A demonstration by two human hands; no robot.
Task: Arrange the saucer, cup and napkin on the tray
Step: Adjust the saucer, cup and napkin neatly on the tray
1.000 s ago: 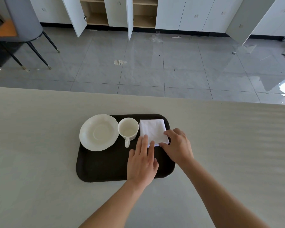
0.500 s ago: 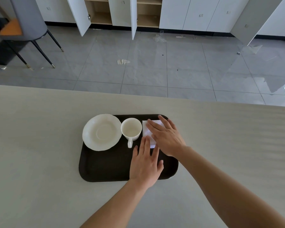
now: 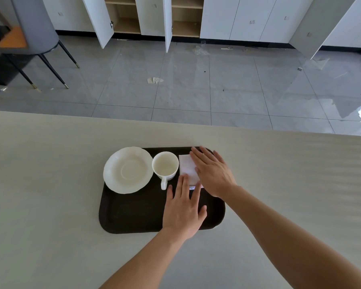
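Pale table, right hand flat on napkin

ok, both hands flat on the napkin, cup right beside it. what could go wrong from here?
1. The cup stands just left of the napkin, handle toward the left hand; a sideways slip could knock it.
2. The saucer overhangs the tray rim on the left; a bumped cup may push it further off.
3. The right hand pressing flat could drag and crease the napkin.

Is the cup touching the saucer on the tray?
Cannot tell. In the head view the cup and the saucer meet rim to rim with no dark tray between them.
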